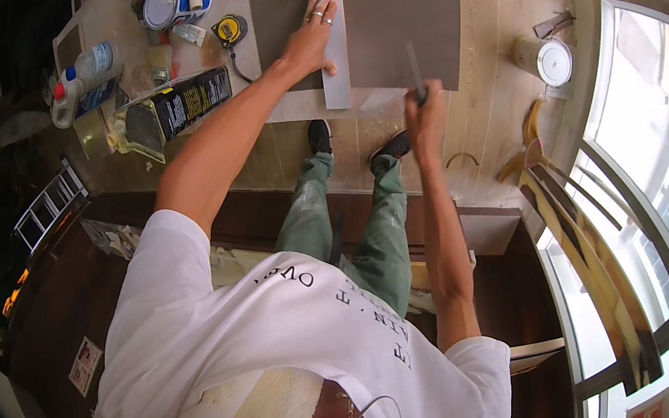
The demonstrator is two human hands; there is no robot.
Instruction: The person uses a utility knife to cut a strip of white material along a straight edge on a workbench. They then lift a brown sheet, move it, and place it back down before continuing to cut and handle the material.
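Note:
My left hand (310, 41), with rings on it, lies over a long pale grey strip (335, 81), fingers stretched along it and thumb spread to its right edge. Beneath the strip is a large flat brown sheet (409, 10). To the right, my right hand (425, 123) is closed around the dark handle of a tool with a thin, pale, narrow blade (413, 62). Motion blurs that blade, so its exact kind is unclear. It points away from me over the sheet's near right part, and I cannot tell whether it touches.
At left lie a yellow tape measure (229, 29), a blue-and-white can (160, 7), a black box (193, 104) and plastic bottles (96, 66). A white-lidded bucket (531, 59) stands at right near the window (665, 110). My feet are at the sheet's near side.

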